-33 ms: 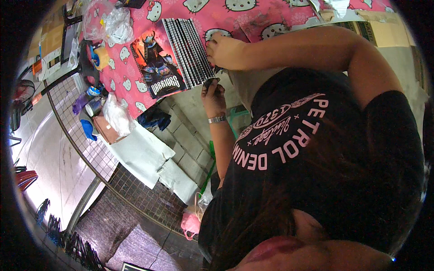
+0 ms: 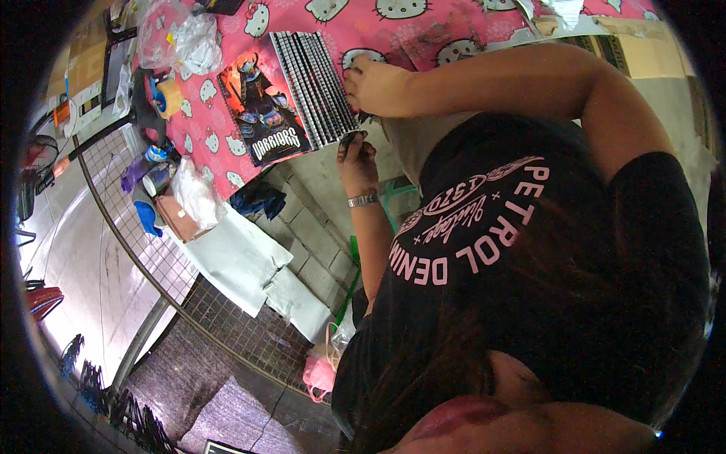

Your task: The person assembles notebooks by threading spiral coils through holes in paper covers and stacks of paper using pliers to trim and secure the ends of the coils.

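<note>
A sheet of black-and-white striped strips (image 2: 310, 87) lies on a pink tablecloth with white cat faces (image 2: 423, 30). Beside it on the left is a dark print of an armoured figure (image 2: 261, 106). My right hand (image 2: 376, 85) rests curled on the right edge of the striped sheet, its fingers gripping that edge. My left hand (image 2: 357, 160), with a metal band on the wrist, is just below the sheet's lower corner. It pinches a small dark piece (image 2: 351, 139) between its fingertips. My black T-shirt fills the right of the view.
A tape roll (image 2: 168, 95) and clear plastic bags (image 2: 195, 41) lie on the table's left end. Below the table are a wire mesh panel (image 2: 125, 227), white paper sheets (image 2: 238, 257), blue bottles (image 2: 147, 204) and a pink bag (image 2: 318, 374). Cardboard (image 2: 650, 54) lies at the upper right.
</note>
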`<state>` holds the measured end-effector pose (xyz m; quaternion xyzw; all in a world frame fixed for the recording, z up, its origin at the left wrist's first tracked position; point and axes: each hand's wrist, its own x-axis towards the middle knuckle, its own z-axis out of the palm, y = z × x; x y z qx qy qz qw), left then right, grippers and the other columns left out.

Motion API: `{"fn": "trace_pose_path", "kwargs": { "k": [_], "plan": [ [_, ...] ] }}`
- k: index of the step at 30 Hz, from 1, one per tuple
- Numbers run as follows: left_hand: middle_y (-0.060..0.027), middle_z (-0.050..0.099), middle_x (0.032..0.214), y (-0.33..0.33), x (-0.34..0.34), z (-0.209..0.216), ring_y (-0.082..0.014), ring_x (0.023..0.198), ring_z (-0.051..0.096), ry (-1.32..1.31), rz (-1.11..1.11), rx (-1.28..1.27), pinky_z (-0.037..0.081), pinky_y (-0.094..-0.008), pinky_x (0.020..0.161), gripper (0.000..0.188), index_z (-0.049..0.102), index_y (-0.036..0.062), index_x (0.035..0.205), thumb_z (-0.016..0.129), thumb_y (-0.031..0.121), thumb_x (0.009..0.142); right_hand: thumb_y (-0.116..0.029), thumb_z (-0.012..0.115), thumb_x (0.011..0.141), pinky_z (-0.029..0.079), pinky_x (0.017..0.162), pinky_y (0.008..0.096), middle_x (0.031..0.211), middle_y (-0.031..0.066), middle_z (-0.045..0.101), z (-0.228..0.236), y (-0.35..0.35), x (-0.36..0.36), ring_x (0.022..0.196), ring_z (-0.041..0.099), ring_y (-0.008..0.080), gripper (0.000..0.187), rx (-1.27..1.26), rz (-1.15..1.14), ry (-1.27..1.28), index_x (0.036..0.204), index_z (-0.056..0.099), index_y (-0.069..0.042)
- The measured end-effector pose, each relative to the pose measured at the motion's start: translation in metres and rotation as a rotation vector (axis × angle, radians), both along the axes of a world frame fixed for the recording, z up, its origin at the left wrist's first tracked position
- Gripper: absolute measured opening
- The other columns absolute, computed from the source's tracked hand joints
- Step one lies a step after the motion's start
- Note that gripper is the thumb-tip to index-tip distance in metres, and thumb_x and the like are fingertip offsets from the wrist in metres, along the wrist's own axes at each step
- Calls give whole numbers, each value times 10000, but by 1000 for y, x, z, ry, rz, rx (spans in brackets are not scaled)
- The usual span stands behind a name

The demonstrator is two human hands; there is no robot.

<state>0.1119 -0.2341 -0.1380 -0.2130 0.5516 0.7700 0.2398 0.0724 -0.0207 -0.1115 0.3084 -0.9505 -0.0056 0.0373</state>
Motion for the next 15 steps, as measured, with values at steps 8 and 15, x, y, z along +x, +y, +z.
{"fn": "trace_pose_path", "kwargs": {
  "k": [8,15],
  "plan": [
    [-103,683,907,-8,-1,-7,-129,715,594,-72,38,61,454,-232,611,115,644,14,956,636,-15,845,-242,578,795,409,817,419,962,36,650,-1,-7,-2,990,567,213,223,7,67,-147,951,662,-107],
    [-87,681,892,-6,0,-5,-130,655,566,-65,16,124,432,-244,584,115,650,32,958,660,36,844,-223,637,667,438,733,449,709,19,648,-10,-1,3,814,630,259,151,-235,8,296,720,713,-104]
  ]
}}
